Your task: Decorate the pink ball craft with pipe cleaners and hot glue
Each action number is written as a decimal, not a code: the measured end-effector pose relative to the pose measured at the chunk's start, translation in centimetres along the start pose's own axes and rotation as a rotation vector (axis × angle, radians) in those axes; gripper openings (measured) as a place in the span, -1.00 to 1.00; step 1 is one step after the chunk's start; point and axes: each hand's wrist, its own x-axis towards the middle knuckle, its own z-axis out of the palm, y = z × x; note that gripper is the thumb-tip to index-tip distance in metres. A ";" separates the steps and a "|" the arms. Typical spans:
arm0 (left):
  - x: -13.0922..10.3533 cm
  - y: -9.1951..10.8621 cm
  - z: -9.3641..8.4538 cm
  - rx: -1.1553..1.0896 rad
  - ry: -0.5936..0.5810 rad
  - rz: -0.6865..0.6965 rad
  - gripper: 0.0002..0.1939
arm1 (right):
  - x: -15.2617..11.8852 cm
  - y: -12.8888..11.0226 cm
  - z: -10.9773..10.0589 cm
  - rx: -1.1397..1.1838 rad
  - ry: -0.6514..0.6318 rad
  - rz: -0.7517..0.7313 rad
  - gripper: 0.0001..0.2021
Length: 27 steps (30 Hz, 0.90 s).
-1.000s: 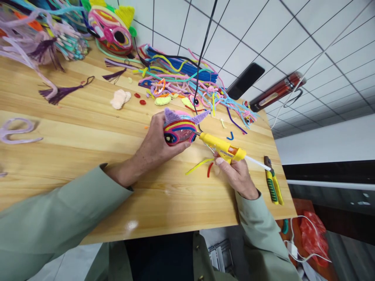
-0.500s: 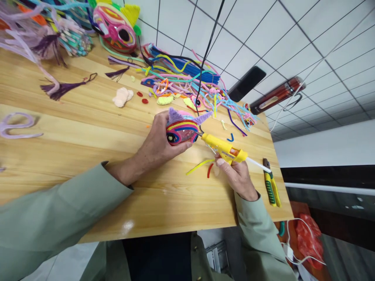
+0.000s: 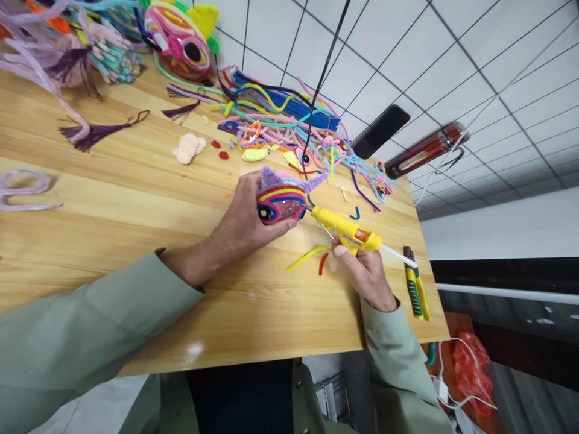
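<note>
My left hand (image 3: 246, 214) is closed around a small pipe-cleaner animal figure (image 3: 284, 201). The figure has bands of pink, yellow and blue, two purple pointed ears and black-and-white eyes. My right hand (image 3: 364, 274) grips a yellow hot glue gun (image 3: 346, 229), with a white glue stick (image 3: 398, 255) jutting from its rear. The gun's nozzle meets the figure's right side near an eye; whether glue is flowing cannot be seen. Below the gun lie a yellow pipe-cleaner strip (image 3: 307, 258) and a short red piece (image 3: 322, 264).
Bundles of coloured pipe cleaners (image 3: 289, 111) line the tiled wall. A larger fish-like figure (image 3: 178, 45) stands at the back left. Pliers (image 3: 417, 286) lie near the right edge. A phone (image 3: 381, 131) and a red-brown flask (image 3: 427, 150) are behind. A black cord (image 3: 319, 90) hangs down mid-table.
The view has shifted very slightly. Both hands, the figure and the glue gun keep the same positions relative to each other.
</note>
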 end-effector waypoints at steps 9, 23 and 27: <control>0.0 0.0 0.1 0.011 0.001 0.015 -0.21 | -0.1 0.0 0.1 -0.019 0.012 -0.008 -0.51; -0.1 -0.4 0.2 0.022 0.002 0.032 -0.12 | 0.2 -0.3 0.0 -0.058 0.000 -0.066 -0.53; -0.1 -0.5 0.2 0.026 0.001 0.039 -0.12 | 0.2 -0.5 0.0 -0.055 -0.008 -0.066 -0.52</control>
